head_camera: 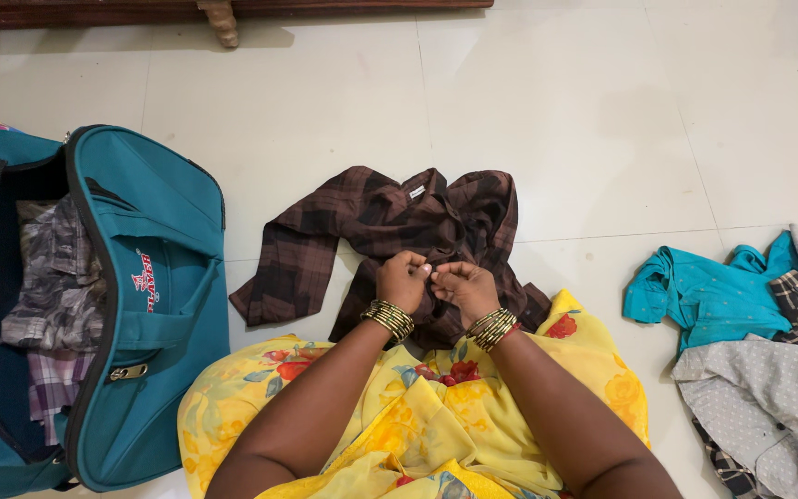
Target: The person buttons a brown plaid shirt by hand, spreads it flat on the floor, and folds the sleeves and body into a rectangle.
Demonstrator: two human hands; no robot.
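Both hands pinch the front of a dark brown checked shirt (pixel 380 222) spread on the tiled floor (pixel 602 120).

The left hand (pixel 403 280) and right hand (pixel 465 287) meet at the shirt's front edge, fingertips clamped together on the cloth, seemingly at a button. At nine o'clock stands an open teal travel bag (pixel 154 305) holding folded clothes; at three o'clock lies a clothes pile (pixel 750 342). The crumpled sleeves could bunch and skew the front if the pinch slips.
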